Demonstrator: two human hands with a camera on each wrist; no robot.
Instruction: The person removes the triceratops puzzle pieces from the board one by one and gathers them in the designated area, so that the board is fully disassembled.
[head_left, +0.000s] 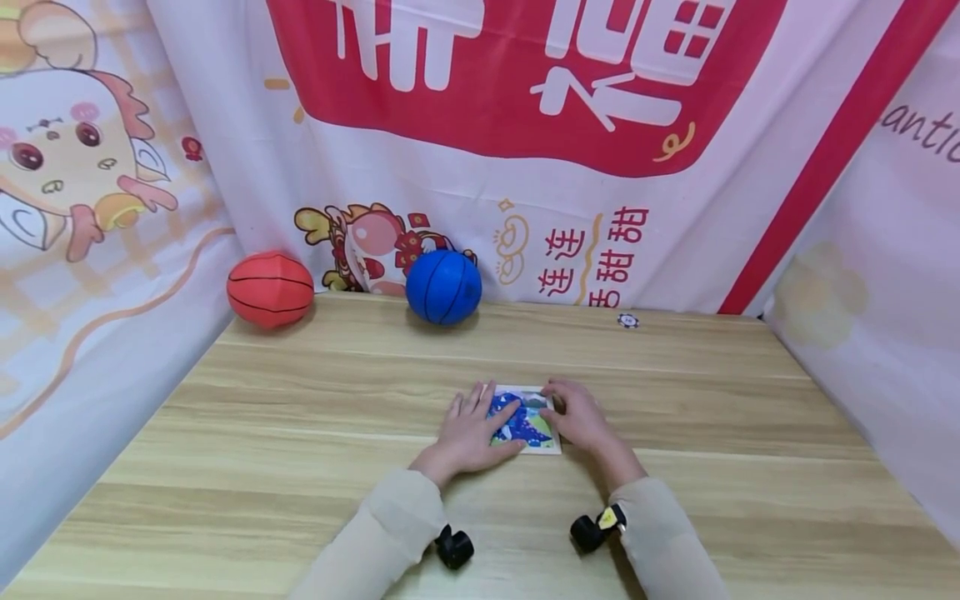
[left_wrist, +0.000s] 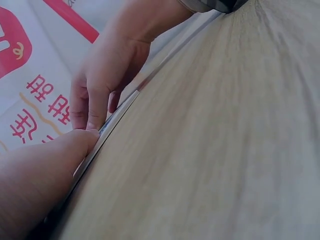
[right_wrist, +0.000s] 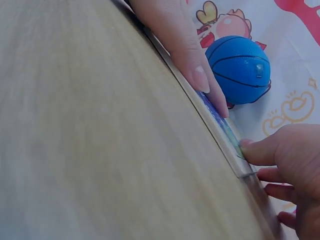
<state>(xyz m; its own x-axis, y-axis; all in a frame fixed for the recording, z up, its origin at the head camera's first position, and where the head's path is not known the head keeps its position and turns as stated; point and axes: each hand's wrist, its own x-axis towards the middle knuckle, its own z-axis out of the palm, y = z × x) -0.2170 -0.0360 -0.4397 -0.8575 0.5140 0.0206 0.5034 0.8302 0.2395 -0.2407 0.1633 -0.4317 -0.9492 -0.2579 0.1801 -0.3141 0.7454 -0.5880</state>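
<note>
A small flat picture board (head_left: pixel 528 432) with a pale rim and a blue figure on it lies on the wooden table. My left hand (head_left: pixel 471 433) rests on its left part with straight, spread fingers, covering some of the picture. At the board's right edge, my right hand (head_left: pixel 583 418) has its fingers curled, with the thumb (right_wrist: pixel 255 151) on the picture's surface and the other fingers beside the rim. The right wrist view shows the board (right_wrist: pixel 220 120) low and edge-on, flat against the tabletop. Whether any loose piece lies under the right fingertips is hidden.
On the wooden table (head_left: pixel 300 433), a red ball (head_left: pixel 271 289) stands at the back left and a blue ball (head_left: pixel 444 287) at the back middle. A small round chip (head_left: pixel 627 321) lies near the back edge. Printed cloth (head_left: pixel 480 175) hangs behind and on both sides.
</note>
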